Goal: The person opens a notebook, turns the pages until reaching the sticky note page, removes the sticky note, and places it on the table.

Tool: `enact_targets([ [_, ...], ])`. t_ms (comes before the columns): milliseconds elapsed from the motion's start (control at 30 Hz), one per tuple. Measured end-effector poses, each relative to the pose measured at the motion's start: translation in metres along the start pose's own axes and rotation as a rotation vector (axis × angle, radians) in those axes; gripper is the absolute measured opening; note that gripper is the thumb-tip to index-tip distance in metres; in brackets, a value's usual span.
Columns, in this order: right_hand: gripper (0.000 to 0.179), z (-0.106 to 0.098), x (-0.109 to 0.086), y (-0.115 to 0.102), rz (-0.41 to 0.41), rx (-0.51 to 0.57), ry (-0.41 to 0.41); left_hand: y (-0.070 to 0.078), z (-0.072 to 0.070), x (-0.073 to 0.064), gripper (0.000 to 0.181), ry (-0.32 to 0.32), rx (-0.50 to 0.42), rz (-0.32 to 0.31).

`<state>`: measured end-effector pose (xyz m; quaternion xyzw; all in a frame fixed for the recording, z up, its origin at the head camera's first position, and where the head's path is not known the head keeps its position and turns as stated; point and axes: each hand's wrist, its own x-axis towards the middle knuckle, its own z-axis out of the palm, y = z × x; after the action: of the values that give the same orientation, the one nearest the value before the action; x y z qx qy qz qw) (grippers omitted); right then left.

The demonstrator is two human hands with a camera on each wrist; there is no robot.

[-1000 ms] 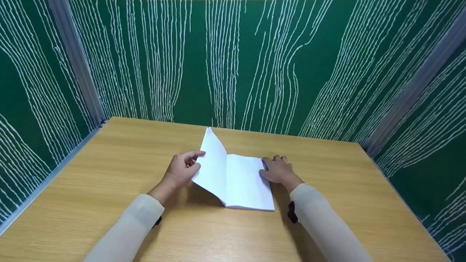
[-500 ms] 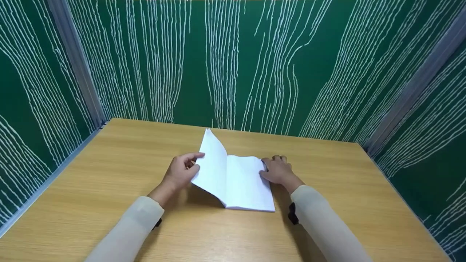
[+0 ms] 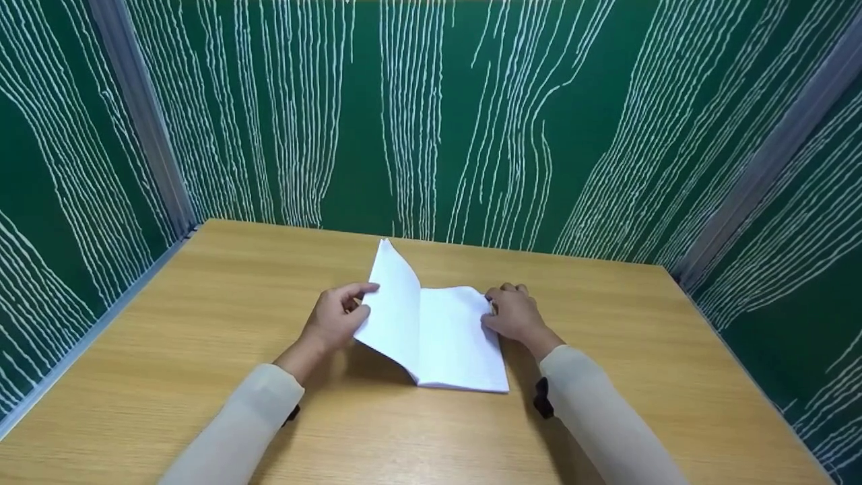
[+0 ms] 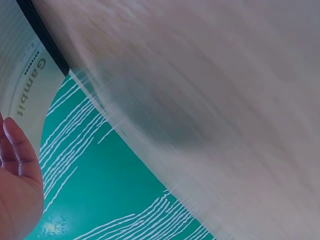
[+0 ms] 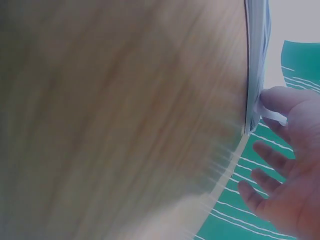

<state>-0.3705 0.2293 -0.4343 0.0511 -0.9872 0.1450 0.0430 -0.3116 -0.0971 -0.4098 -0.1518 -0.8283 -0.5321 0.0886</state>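
An open notebook (image 3: 454, 337) with white pages lies on the wooden table, its right half flat and its left half (image 3: 390, 310) tilted up. My left hand (image 3: 335, 315) pinches the outer edge of that raised half between thumb and fingers. In the left wrist view the cover (image 4: 20, 85) reads "Gambit" and "NOTEBOOK", beside a dark spine strip, with part of the left hand below. At the upper right edge of the pages, my right hand (image 3: 515, 313) pinches a page edge between thumb and forefinger. The right wrist view shows a bit of white paper (image 5: 274, 115) there, the other fingers spread apart.
The wooden table (image 3: 202, 323) extends around the notebook. Green panels (image 3: 363, 135) with wavy white lines stand behind it and on both sides, joined by grey posts (image 3: 145, 114) at the corners.
My right hand has shifted slightly at the page edge, and the top right corner of the page has lifted a little. The left hand and the raised half stay nearly still.
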Motion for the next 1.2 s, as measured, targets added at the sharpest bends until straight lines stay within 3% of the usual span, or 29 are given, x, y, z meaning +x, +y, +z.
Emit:
enact_targets([
  [267,0.031,0.000,-0.001,-0.002,0.021,0.100,0.042,0.002,-0.001,0.001,0.033,-0.008,0.003,-0.007],
  [567,0.024,-0.007,-0.003,-0.003,-0.016,0.178,-0.038,0.003,-0.001,0.002,0.032,0.000,-0.002,0.008],
  [733,0.030,-0.012,-0.005,-0.006,-0.013,0.223,-0.078,0.002,-0.001,0.001,0.031,0.001,-0.004,0.006],
  [1200,0.026,-0.016,-0.014,-0.020,-0.129,0.267,-0.165,-0.001,0.000,-0.001,0.033,0.003,0.011,-0.001],
])
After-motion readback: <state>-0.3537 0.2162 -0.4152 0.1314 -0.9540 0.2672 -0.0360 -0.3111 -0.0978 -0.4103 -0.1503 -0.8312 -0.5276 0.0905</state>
